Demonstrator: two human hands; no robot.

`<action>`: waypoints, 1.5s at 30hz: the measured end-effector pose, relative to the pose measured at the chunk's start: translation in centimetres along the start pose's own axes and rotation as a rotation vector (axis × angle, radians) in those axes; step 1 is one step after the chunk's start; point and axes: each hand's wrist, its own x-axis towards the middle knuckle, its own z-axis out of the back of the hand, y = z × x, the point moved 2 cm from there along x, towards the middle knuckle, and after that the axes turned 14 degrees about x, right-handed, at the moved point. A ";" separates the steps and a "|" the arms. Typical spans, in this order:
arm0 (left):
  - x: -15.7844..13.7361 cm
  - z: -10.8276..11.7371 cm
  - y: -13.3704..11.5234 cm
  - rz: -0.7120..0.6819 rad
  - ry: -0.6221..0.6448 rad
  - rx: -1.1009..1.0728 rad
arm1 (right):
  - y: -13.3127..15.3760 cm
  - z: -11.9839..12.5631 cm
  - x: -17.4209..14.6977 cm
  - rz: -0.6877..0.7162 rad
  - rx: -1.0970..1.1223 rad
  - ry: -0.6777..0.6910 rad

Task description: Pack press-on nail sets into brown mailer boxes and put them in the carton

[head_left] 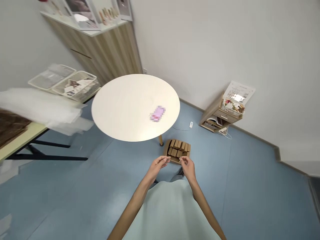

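In front of my body, my left hand (159, 164) is held with thumb and fingers drawn together in a pinch. My right hand (188, 166) faces it across a small gap, its thumb and forefinger also closed at the tips. Anything held between the fingertips of either hand is too small to make out. Below and just beyond both hands, an open cardboard box (167, 150) stands on the floor, with several small brown cartons (175, 144) in rows inside it. The hands overlap its near edge in the view but appear to be above it.
A round white table (120, 106) stands ahead, bearing a blurred pink object (158, 114). At left are white baskets (82, 83) and translucent wrapping (42, 105) on a bench. A small wooden cabinet (220, 113) is against the right wall; a power strip (191, 125) lies on the floor.
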 end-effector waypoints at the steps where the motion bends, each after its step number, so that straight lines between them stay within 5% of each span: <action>1: -1.0 1.5 -0.2 -0.020 -0.018 -0.020 | 0.6 -1.7 -0.5 0.013 0.015 0.032; 10: -8.9 15.1 -1.4 -0.180 -0.285 -0.194 | 6.4 -17.0 -3.9 0.102 -0.051 0.349; 19: -10.6 26.8 -2.5 -0.213 -0.449 -0.266 | 9.8 -31.0 -3.2 0.124 -0.111 0.559; 26: -9.0 38.5 -7.3 -0.162 -0.526 -0.178 | 8.9 -42.7 1.2 0.056 -0.028 0.585; 33: -7.1 51.0 -12.3 -0.129 -0.600 -0.071 | 11.8 -54.7 5.3 0.001 0.039 0.608; 39: -3.6 59.0 -13.4 -0.094 -0.587 -0.085 | 13.3 -60.8 7.4 -0.016 0.029 0.586; 45: 2.9 67.7 -13.9 -0.095 -0.493 -0.068 | 13.9 -65.4 8.9 -0.037 -0.026 0.435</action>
